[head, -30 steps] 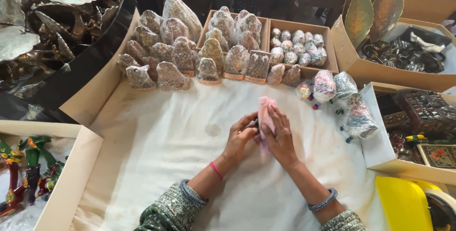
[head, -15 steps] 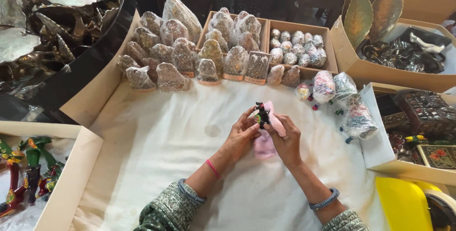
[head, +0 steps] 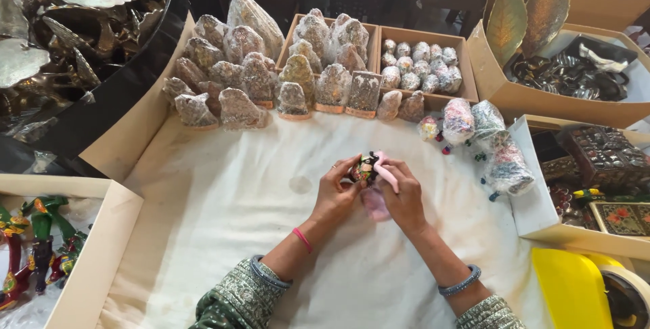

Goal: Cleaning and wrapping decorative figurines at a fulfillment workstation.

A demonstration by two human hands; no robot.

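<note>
I am pinching the painted figurine between left hand and right hand, rubbing gently with the pink cloth.

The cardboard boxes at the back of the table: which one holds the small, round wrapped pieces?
The right-hand box of the two side-by-side boxes. Its wrapped pieces are small and rounded, in rows; the left box beside it holds taller, pointed wrapped figures.

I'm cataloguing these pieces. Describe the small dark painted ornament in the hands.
The ornament is small, rounded and dark, with bright multicoloured painted patterns and a glossy look. It is held above the white cloth in the grip of both hands: left hand and right hand. A pink cloth drapes against its right side. Its finer shape is too small to tell.
</note>
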